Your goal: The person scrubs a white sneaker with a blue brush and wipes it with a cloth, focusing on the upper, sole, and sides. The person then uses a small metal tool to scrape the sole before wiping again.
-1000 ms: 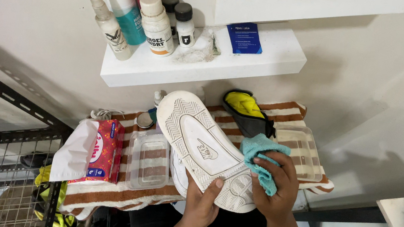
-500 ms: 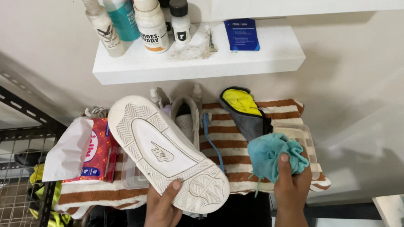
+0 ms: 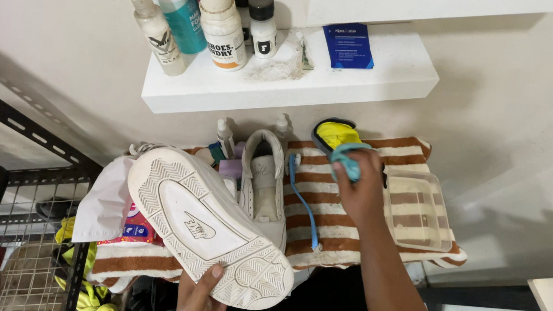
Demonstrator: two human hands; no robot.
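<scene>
Left hand at bottom centre grips the white shoe by its heel, ridged rubber sole tilted up toward the camera; right hand is closed around a soft teal cloth, centre-right over the striped towel; second white shoe sits upright between them; clear plastic tub right.

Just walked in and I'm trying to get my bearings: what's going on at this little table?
A person holds a white shoe sole-up in the left hand, gripping it at the near end. The right hand reaches out over the striped towel with a teal cloth bunched in its fingers, next to a yellow and black item at the back. A second white shoe sits upright on the towel with a blue-handled brush beside it and a clear plastic tray further right. Bottles stand on the white shelf above.
</scene>
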